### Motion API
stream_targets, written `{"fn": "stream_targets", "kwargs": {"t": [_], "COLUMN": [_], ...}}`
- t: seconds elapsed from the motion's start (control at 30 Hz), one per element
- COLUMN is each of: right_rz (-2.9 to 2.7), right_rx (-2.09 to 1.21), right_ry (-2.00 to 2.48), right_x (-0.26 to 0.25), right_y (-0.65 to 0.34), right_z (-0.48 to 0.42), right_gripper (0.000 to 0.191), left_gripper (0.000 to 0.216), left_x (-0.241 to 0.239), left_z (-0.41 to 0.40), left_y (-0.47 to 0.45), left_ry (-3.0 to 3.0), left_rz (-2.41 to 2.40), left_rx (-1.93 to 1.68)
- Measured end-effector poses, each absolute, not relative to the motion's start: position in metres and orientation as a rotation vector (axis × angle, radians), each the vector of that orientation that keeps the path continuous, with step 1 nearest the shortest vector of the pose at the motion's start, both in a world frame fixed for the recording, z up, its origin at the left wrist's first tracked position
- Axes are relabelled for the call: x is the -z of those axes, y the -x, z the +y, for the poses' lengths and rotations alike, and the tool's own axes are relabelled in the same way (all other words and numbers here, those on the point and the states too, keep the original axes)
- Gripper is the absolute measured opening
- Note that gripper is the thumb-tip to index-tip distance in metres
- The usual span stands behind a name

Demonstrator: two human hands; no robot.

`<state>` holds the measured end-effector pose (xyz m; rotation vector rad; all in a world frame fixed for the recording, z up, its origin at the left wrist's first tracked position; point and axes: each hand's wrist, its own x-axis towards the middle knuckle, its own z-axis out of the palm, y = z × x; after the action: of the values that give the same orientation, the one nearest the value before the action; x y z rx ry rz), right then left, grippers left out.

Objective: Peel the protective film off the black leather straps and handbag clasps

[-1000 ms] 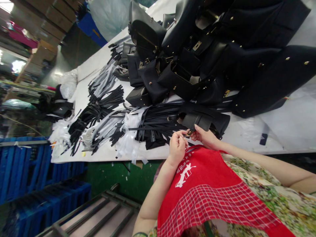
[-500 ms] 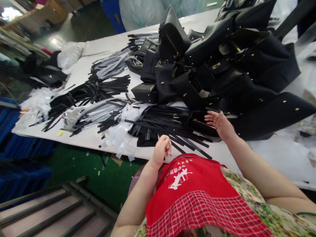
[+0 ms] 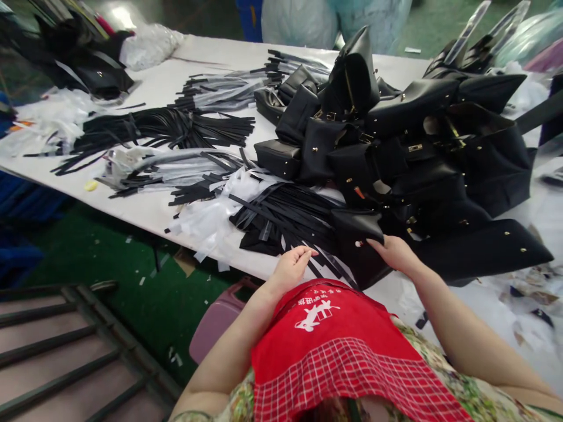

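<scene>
The fingers of our right hand (image 3: 398,255) are clamped on the rim of a small black bag (image 3: 359,261) at the table's (image 3: 149,88) near edge; our left hand's (image 3: 294,265) fingers are drawn together beside the straps (image 3: 290,214), on what, if anything, we cannot tell. We judge the step to be turning the bag; the next move calls for a steady pinch. Half a second ago our right hand hovered, fingers spread; now its studded face shows.
</scene>
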<state>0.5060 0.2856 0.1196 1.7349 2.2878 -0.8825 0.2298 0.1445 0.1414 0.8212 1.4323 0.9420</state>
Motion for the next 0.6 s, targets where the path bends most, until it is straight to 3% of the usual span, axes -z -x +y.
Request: {"fn": "stream_targets", "kwargs": {"t": [0.23,0.6], "right_rz": [2.592,2.746], "right_rx": [1.147,1.281], "right_ry": [-1.636,-1.394], "right_x": [-0.196,-0.209], "right_y": [-0.499,-0.494], "right_z": [0.263,0.241], "right_gripper": [0.052,0.048], "left_gripper": [0.027,0.031], "left_x": [-0.188,-0.196], "left_z": [0.15,0.162], "left_y": [-0.243,-0.266], "left_ry": [-1.155,-1.622], "left_rz": [1.434,1.556], "left_rx": [-0.932,-0.795]}}
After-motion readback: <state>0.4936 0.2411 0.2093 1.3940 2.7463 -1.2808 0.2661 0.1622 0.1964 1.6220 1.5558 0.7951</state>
